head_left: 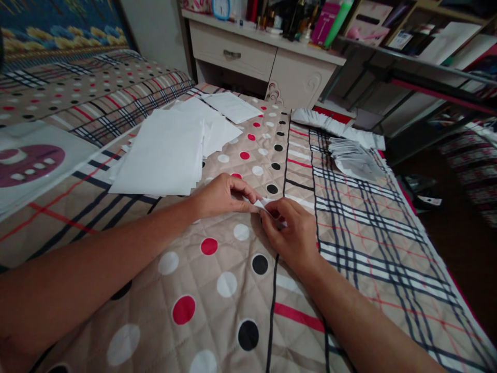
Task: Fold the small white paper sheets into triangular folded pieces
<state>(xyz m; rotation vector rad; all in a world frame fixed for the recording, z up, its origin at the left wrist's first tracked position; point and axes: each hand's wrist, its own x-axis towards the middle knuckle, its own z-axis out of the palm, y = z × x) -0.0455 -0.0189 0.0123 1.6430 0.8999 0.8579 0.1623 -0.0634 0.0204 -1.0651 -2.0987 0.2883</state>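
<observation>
Quilted beige polka-dot bedspread (215, 324) closest. Over it, left hand (221, 197) and right hand (293, 230) pinch small white paper piece (262, 204) between fingers. Risk: uneven pull or soft padding could skew or crumple it.

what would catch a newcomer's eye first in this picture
Probably the small white paper in the grip of the left hand and right hand, near the picture's centre. Next, the pile of white sheets beyond the left hand and the layered white bundle at upper right. The dotted, plaid quilt underneath spreads across the foreground.
</observation>
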